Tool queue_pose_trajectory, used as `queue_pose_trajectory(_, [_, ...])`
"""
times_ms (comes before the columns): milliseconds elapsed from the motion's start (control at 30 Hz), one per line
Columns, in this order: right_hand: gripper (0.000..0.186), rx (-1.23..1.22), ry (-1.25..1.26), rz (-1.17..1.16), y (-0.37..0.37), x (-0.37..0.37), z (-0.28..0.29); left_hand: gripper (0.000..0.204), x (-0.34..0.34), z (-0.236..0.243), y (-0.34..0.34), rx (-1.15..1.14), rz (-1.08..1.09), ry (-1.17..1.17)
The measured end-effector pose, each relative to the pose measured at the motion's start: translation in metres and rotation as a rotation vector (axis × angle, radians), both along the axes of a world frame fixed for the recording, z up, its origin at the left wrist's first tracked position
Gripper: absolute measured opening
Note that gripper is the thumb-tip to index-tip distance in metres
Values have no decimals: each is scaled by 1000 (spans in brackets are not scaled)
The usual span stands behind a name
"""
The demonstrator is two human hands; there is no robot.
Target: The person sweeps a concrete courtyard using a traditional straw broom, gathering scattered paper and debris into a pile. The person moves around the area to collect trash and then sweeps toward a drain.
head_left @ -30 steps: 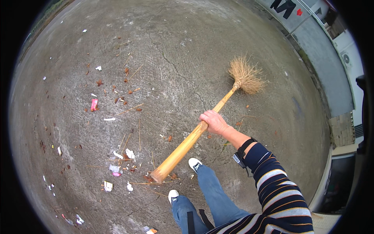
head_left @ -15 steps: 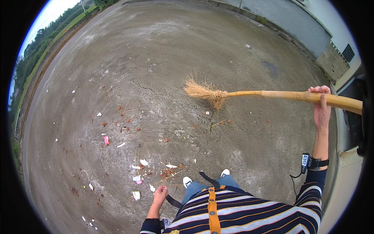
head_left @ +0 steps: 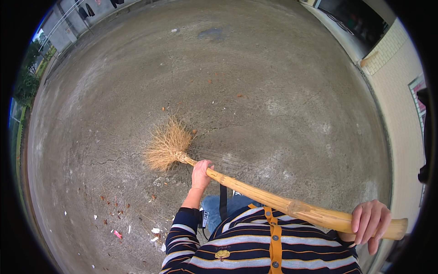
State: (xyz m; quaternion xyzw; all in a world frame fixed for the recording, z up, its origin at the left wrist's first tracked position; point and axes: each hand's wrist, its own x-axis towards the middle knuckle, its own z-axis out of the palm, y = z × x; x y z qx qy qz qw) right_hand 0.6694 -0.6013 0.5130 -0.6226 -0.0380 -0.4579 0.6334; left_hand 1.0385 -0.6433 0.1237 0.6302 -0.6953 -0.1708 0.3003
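Observation:
A straw broom with a thick bamboo handle (head_left: 260, 194) slants across the front of my body. Around the thin part of the handle, close below the binding, my left hand (head_left: 201, 176) is closed. My right hand (head_left: 370, 223) wraps over the thick butt end at the far right. Fanned-out bristles (head_left: 169, 141) rest against the concrete ground ahead of me and to the left. A small brown scrap (head_left: 194, 131) lies beside the bristles on their right.
White paper scraps (head_left: 155, 230), a pink wrapper (head_left: 117, 234) and brown bits are scattered at lower left. A pale building wall (head_left: 392, 91) with a dark opening (head_left: 353, 20) runs along the right. Clothes (head_left: 86, 10) hang at the far left.
My view has turned right. My left hand, empty before, now grips the lower handle. The broom has swung from pointing rightward to lying across my body, my right hand now at its butt end.

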Motion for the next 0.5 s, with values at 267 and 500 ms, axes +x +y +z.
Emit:
queue_pose_trajectory(267, [24,86,-213,-325,-85,-125,-62,26,-39,-9,-86,309,-180,-50])
queue_pose_trajectory(500, [19,498,-456,-798,-236,-254,-62,35,-122,46,-194,161,-281,-220])
